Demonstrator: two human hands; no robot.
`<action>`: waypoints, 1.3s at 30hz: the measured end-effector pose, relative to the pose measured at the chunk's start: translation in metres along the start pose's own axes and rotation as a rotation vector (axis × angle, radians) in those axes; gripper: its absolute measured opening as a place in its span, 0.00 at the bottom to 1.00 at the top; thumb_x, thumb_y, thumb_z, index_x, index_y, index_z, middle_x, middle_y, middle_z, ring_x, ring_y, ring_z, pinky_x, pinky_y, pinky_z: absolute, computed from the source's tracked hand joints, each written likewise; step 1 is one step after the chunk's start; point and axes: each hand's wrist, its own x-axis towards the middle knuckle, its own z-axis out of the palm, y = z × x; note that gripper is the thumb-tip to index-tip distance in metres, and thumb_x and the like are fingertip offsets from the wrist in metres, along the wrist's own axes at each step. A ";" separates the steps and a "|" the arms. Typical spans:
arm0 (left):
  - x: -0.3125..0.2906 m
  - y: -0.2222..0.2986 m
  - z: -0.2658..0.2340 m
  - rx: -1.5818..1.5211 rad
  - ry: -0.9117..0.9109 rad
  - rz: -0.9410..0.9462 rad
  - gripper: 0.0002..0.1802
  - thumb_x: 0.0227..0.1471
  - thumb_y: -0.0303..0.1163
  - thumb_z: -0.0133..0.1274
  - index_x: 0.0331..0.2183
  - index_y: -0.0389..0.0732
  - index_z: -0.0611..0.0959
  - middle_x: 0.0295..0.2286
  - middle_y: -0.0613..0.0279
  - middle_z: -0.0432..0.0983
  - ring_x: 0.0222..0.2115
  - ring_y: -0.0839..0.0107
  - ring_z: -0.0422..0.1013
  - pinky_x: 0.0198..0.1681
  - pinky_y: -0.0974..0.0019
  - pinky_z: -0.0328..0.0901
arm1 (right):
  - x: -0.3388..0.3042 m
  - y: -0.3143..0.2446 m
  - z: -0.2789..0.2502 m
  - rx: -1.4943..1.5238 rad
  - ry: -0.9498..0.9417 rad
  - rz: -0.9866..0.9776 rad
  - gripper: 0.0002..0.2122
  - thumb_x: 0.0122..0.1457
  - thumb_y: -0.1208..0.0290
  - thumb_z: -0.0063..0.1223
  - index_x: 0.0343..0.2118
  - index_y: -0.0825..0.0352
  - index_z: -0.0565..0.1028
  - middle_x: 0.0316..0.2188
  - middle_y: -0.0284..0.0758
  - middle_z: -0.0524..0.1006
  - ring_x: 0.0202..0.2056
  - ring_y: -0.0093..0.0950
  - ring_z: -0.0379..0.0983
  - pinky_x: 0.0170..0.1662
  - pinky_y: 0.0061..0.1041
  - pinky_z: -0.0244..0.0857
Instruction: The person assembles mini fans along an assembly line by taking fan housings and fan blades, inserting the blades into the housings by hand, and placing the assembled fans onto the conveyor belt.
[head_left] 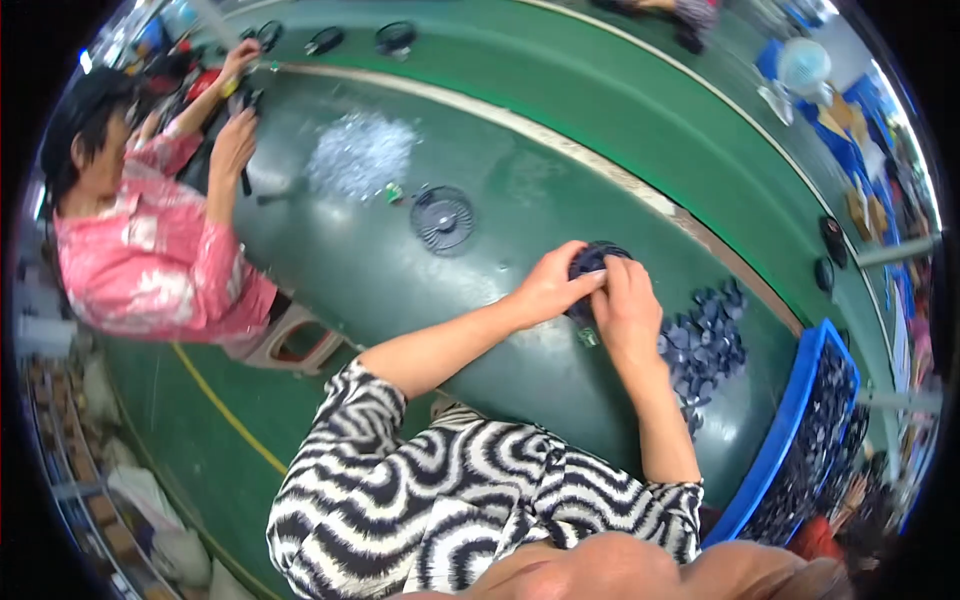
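Observation:
My left hand (552,288) and my right hand (628,302) are both closed round a dark round fan part (598,256), held over the green table. The fingers cover much of it, and its underside is hidden. Just below my hands shows a small green circuit board (588,338); whether it is attached to the fan part I cannot tell. A dark round fan grille (442,220) with radial ribs lies on the table, left of my hands. To the right of my right hand spreads a heap of small dark blue plastic pieces (705,340).
Beyond the grille lies a pile of small clear pieces (362,155). A blue bin (745,495) of dark parts stands at the right. A green conveyor belt (560,60) runs along the table's far side, carrying several fan parts. A co-worker in pink (150,260) works at the left.

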 end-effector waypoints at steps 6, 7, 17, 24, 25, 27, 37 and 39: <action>-0.001 -0.009 0.000 -0.461 0.030 -0.160 0.22 0.58 0.42 0.50 0.47 0.34 0.74 0.39 0.62 0.74 0.41 0.77 0.67 0.45 0.70 0.65 | 0.008 0.003 0.013 0.152 -0.044 -0.057 0.20 0.50 0.78 0.56 0.49 0.67 0.69 0.40 0.43 0.72 0.40 0.43 0.71 0.40 0.36 0.69; 0.001 -0.006 -0.003 -0.537 -0.001 -0.221 0.23 0.59 0.43 0.49 0.47 0.35 0.74 0.40 0.63 0.74 0.42 0.77 0.67 0.45 0.70 0.64 | 0.008 0.005 0.015 0.105 -0.020 -0.079 0.21 0.51 0.77 0.56 0.50 0.67 0.69 0.40 0.44 0.72 0.40 0.44 0.71 0.40 0.37 0.68; 0.007 0.006 -0.019 -0.568 -0.091 -0.319 0.23 0.56 0.46 0.53 0.43 0.37 0.75 0.37 0.64 0.72 0.39 0.78 0.66 0.40 0.71 0.64 | 0.018 0.003 0.008 0.137 -0.158 0.037 0.19 0.49 0.79 0.57 0.47 0.66 0.72 0.37 0.42 0.71 0.36 0.40 0.71 0.36 0.33 0.68; 0.000 0.008 -0.013 -0.963 -0.191 -0.277 0.32 0.52 0.43 0.58 0.53 0.39 0.66 0.40 0.63 0.69 0.40 0.75 0.66 0.45 0.69 0.63 | 0.013 -0.012 0.002 0.345 -0.255 0.184 0.15 0.51 0.82 0.55 0.43 0.72 0.71 0.36 0.42 0.71 0.33 0.37 0.70 0.35 0.31 0.67; 0.000 0.008 -0.012 -0.960 -0.187 -0.282 0.32 0.52 0.43 0.58 0.53 0.39 0.66 0.40 0.63 0.69 0.40 0.75 0.66 0.45 0.69 0.63 | 0.011 -0.008 0.007 0.351 -0.257 0.186 0.15 0.51 0.82 0.55 0.43 0.72 0.71 0.36 0.42 0.71 0.33 0.37 0.70 0.35 0.31 0.67; 0.001 0.007 -0.009 -0.646 -0.112 -0.185 0.31 0.51 0.39 0.58 0.53 0.39 0.66 0.38 0.64 0.68 0.40 0.76 0.65 0.45 0.69 0.63 | 0.007 0.004 0.020 0.258 -0.114 -0.063 0.15 0.52 0.82 0.55 0.44 0.73 0.70 0.33 0.40 0.69 0.29 0.31 0.67 0.31 0.27 0.65; -0.004 0.003 -0.010 -0.664 -0.009 -0.188 0.23 0.56 0.31 0.51 0.52 0.37 0.67 0.43 0.62 0.70 0.44 0.75 0.66 0.49 0.68 0.63 | 0.008 -0.011 0.017 0.399 -0.031 0.106 0.17 0.48 0.80 0.60 0.44 0.69 0.73 0.29 0.38 0.70 0.25 0.29 0.66 0.29 0.25 0.65; -0.007 0.008 -0.015 -0.520 -0.047 -0.133 0.21 0.57 0.32 0.49 0.51 0.35 0.69 0.43 0.61 0.71 0.44 0.75 0.66 0.49 0.68 0.63 | 0.005 -0.009 0.017 0.367 -0.063 0.141 0.20 0.47 0.80 0.61 0.45 0.70 0.71 0.33 0.41 0.72 0.28 0.34 0.70 0.30 0.28 0.67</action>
